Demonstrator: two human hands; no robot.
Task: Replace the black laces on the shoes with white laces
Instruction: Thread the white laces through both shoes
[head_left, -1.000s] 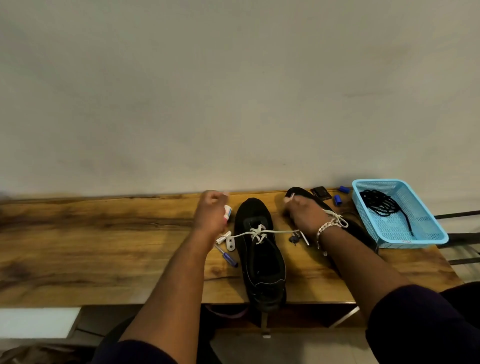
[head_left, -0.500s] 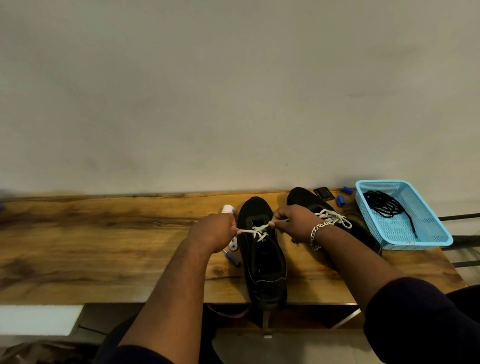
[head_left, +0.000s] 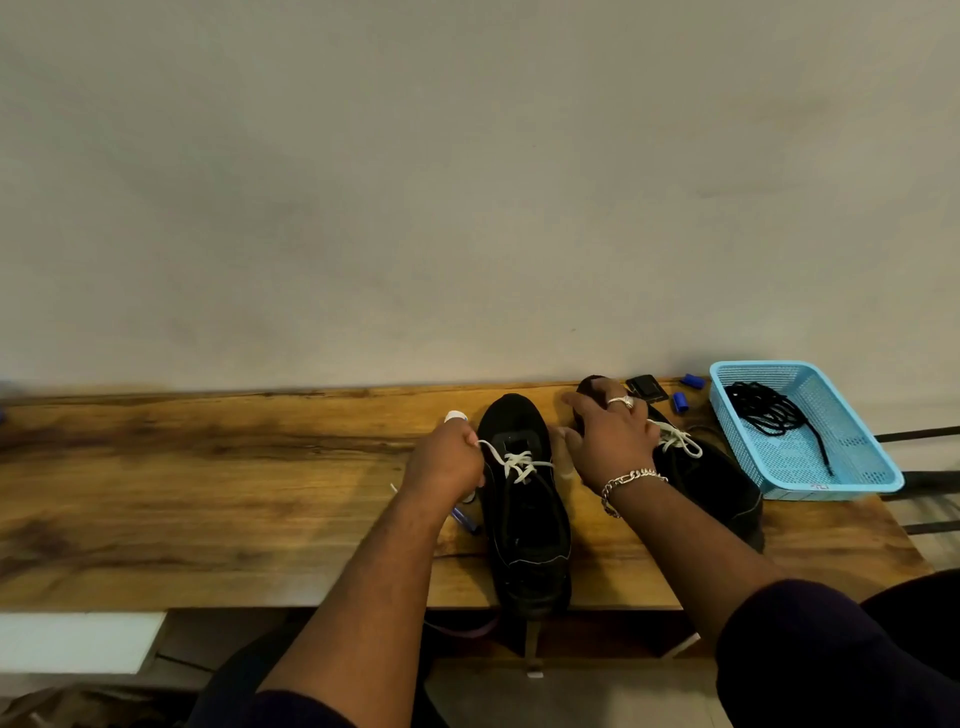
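Tying the white cotton lace (head_left: 519, 463) on the near black fabric shoe (head_left: 524, 514), mid-surface: left hand (head_left: 448, 460) pinches one end; right hand (head_left: 610, 441) hovers open. Next, I judge, catch the free end.

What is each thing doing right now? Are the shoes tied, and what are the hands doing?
Left shoe: upright on the table, white lace crossed, not tied.
Right shoe: white lace in a bow.
Left hand: grips one lace end.
Right hand: open, fingers spread, holds nothing.
Black laces: loose pile in the blue basket.
Table: wooden, holds everything.
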